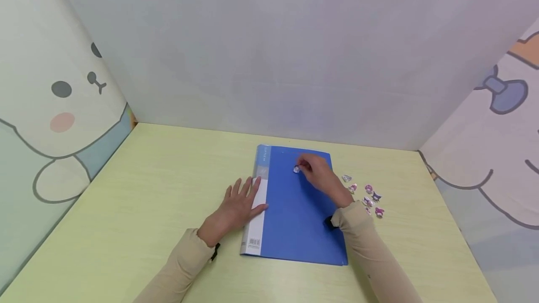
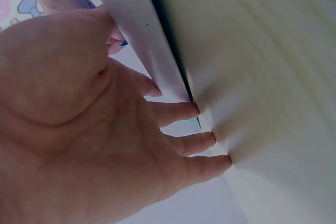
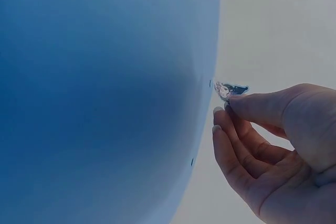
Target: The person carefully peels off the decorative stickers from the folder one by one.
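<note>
A blue folder [image 1: 303,205] with a white and grey spine lies on the table. My left hand [image 1: 236,205] rests on the spine side with its fingers spread; in the left wrist view several fingertips [image 2: 207,169] touch the tabletop beside the spine. Over the upper part of the cover, my right hand [image 1: 317,172] pinches a small cartoon sticker [image 3: 231,90] between thumb and finger. The right wrist view shows the sticker's dark and white print. Whether it touches the cover I cannot tell.
Several small cartoon stickers [image 1: 368,201] lie scattered on the pale yellow table [image 1: 168,191] to the right of the folder. A plain pale wall [image 1: 278,60] stands behind, and cartoon-printed panels [image 1: 63,97] flank both sides.
</note>
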Tool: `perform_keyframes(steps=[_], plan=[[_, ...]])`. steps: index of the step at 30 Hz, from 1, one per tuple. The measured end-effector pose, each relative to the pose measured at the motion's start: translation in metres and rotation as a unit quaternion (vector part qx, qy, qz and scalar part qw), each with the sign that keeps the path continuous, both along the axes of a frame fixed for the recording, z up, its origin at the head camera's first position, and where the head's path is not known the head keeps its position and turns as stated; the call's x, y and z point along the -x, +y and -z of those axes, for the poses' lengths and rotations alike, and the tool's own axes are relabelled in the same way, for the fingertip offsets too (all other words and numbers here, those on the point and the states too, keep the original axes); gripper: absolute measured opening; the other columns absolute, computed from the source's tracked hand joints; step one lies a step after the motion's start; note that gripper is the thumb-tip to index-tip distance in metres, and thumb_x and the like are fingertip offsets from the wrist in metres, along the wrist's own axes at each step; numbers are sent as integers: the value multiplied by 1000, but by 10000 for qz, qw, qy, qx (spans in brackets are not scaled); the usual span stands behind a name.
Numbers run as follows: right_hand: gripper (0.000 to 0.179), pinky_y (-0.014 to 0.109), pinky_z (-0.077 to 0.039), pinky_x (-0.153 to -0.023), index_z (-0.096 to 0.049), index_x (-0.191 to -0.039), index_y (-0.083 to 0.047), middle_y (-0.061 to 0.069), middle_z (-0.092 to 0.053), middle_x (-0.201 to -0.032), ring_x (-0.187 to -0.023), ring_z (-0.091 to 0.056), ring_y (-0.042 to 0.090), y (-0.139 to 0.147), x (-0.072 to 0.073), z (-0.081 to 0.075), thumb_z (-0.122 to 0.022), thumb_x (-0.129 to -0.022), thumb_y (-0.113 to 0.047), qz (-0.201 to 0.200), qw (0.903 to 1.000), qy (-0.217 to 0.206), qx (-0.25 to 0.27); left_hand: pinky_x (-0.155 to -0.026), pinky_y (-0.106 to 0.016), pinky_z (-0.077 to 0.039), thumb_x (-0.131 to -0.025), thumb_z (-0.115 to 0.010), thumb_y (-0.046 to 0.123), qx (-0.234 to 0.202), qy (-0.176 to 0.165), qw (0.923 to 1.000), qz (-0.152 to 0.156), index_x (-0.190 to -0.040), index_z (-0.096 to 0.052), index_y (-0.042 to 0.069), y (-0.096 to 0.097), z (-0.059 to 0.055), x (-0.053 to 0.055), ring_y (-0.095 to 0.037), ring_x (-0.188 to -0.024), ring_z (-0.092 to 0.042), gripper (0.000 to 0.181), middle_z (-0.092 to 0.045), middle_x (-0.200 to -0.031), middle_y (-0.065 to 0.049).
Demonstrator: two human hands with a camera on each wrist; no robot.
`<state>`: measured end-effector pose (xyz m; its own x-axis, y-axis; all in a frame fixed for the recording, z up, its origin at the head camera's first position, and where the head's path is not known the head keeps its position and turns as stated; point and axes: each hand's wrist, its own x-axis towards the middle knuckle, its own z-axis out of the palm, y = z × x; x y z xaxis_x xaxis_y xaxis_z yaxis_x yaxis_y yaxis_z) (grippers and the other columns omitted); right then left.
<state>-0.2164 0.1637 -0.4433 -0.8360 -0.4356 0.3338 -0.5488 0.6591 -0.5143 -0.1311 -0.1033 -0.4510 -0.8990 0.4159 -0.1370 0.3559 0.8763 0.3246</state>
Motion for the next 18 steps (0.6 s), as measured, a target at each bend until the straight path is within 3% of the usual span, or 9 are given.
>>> perform_keyframes(steps=[5,12,18], plan=[[8,44,-55,-76,-69,-100,3,15,-69,-94,-83,-64,26,10,-1,1,-67,-94,8,44,10000,67,-30,-118,-67,-22,-106,-52,48,-76,-42,10000,14,-162,-24,5,-1,0,0,-52,-150,-22,76,-28,-164,-25],[9,43,-55,-70,-69,-97,3,14,-68,-88,-77,-64,26,24,-4,4,-70,-91,10,51,9989,466,-65,-118,-68,-21,-106,-52,48,-122,-77,9999,10,-163,-24,5,-1,0,0,-51,-150,-21,77,-28,-164,-25],[10,45,-55,-72,-69,-100,4,16,-69,-91,-80,-65,28,36,-9,1,-70,-92,10,192,9991,377,-66,-118,-68,-19,-106,-52,48,-95,-99,9999,-2,-163,-22,6,-1,2,1,-52,-151,-19,78,-26,-165,-25]])
